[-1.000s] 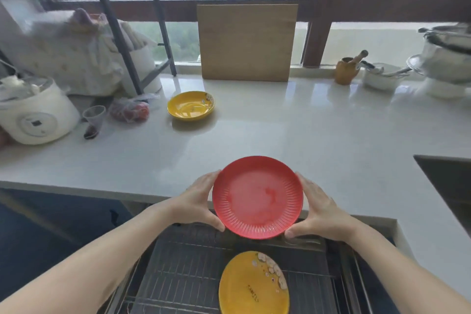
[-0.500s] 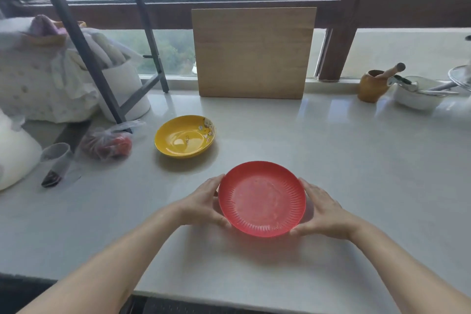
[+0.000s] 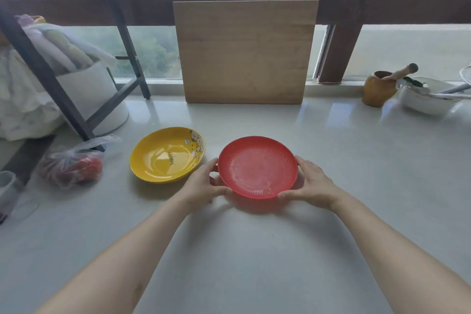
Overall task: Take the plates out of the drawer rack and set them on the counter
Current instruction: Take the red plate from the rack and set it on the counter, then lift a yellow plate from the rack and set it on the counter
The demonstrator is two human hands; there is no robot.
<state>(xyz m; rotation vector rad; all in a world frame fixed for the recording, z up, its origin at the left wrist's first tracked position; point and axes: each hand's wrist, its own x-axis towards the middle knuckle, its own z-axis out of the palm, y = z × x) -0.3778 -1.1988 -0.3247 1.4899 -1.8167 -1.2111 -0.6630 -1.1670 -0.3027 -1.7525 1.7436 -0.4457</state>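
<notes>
Both hands gripping red plate (image 3: 257, 167) w/ fingers on opp. rims, left hand (image 3: 204, 183) & right hand (image 3: 312, 182), just beside yellow plate (image 3: 167, 154) on tabletop (image 3: 356, 173).

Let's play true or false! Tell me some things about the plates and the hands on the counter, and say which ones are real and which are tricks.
1. Both hands hold the red plate. True: the left hand and the right hand grip its opposite edges.
2. The yellow plate sits to the right of the red plate. False: it sits to the left, with a gap between them.
3. A wooden board leans upright against the window behind the plates. True.
4. The yellow plate is stacked on top of the red plate. False: each is separate, and the yellow one rests on the counter.
5. The red plate is full of food. False: nothing is on it.
</notes>
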